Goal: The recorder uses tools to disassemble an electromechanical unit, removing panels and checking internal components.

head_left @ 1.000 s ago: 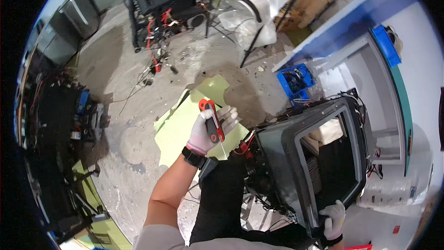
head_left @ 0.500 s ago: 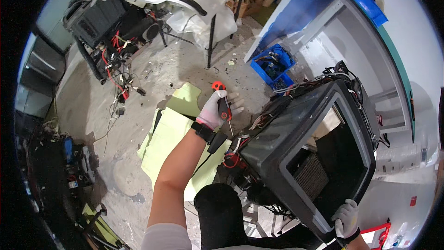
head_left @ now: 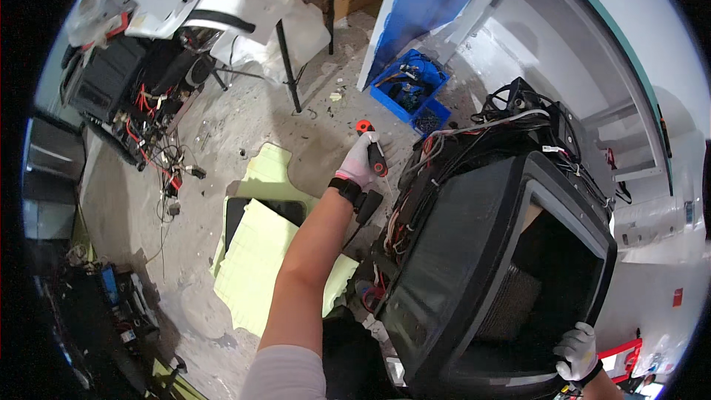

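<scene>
My left hand, in a white glove, is closed round a red and black screwdriver. Its thin shaft points down toward the wired side of a large black box-shaped housing. That housing has a wide rectangular opening with a grey inner border, and a ridged dark panel shows inside. My right hand, gloved too, has its fingers bent over the lower right rim of the opening. Bundles of cables run along the housing's far and left sides. Whether the screwdriver's tip touches anything is unclear.
Yellowish sheets lie on the floor at left, partly over a flat black panel. Blue bins of small parts stand beyond the housing. Tangled wiring and a white chair are at the far left; a grey-framed table is at right.
The housing has tilted and more of its far-side cabling shows. The view has shifted, so floor things sit further left. Both hands keep their holds.
</scene>
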{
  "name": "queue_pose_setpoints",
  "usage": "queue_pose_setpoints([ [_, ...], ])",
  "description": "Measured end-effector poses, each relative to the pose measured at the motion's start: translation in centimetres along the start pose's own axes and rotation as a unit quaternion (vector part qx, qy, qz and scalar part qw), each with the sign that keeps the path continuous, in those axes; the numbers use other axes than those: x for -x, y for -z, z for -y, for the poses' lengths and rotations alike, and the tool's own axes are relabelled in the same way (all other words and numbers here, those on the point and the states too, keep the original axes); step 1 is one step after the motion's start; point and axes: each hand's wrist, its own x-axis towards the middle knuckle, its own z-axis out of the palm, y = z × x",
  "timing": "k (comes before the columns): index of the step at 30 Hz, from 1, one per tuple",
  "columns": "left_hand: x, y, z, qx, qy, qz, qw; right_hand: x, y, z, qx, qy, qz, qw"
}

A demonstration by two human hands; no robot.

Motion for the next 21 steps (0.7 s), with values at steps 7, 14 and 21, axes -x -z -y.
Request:
queue_pose_setpoints([
  [7, -6.8, -5.1, -0.5, -0.048, 0.039, 0.04, 0.997, 0.4, 1.0, -0.8, 0.007, -0.014, 0.039, 0.999],
  [14, -12.7, -16.1, -4.1, -0.251, 0.0, 0.09, 0.964, -0.2, 0.8, -0.7, 0.01, -0.007, 0.037, 0.999],
  [21, -13.1, -20.2, -5.3, -0.227, -0.002, 0.089, 0.97, -0.3, -0.2, 0.4, -0.039, -0.044, 0.017, 0.998],
])
